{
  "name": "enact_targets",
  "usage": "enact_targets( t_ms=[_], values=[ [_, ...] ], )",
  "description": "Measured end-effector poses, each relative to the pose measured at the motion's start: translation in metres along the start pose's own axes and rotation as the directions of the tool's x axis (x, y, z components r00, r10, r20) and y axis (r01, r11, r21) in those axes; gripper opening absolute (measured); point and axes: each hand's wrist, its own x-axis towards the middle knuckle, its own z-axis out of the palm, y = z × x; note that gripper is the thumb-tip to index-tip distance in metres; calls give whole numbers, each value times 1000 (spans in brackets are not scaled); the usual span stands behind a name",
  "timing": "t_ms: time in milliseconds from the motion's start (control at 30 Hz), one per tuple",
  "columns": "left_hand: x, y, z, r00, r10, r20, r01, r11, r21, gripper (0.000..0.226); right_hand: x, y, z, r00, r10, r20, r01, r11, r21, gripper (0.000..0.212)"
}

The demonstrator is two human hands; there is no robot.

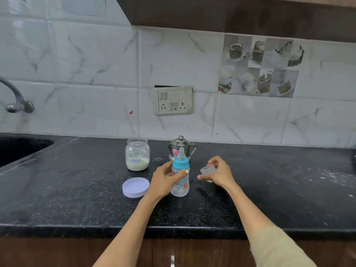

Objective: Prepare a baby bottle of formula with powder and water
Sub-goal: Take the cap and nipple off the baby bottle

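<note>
Two hands: left hand around one bottle (upright), right hand pinching one clear cap.

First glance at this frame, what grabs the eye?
The baby bottle with its blue collar, standing mid-counter in the left hand. Just right of it, the right hand holds the clear cap off the bottle. Behind them sit the open formula jar and a steel pot near the wall, with the jar's lid lying on the black counter to the bottle's left.
</note>
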Motion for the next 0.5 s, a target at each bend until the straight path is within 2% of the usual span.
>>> enact_targets(
  t_ms=[100,233,367,433,500],
  values=[
    [0,-1,0,1000,-9,-8,9,1000,-2,39,1,3,-1,1000,27,-4,-27,1000,12,62],
    [-2,-1,2,1000,-1,-10,1,1000,-18,35,-4,7,4,997,57,-47,-56,998,36,60],
    [-2,-2,2,999,-7,-31,7,1000,-21,40,-9,7,7,997,40,-65,-38,999,27,64],
    [-2,-3,2,999,-12,-38,11,1000,-21,42,-13,2,7,999,24,-40,-25,1000,-7,73],
    [-2,-3,3,999,-15,-34,14,1000,-21,44,-19,-8,1,998,39,48,-35,996,-81,94]
  ],
)
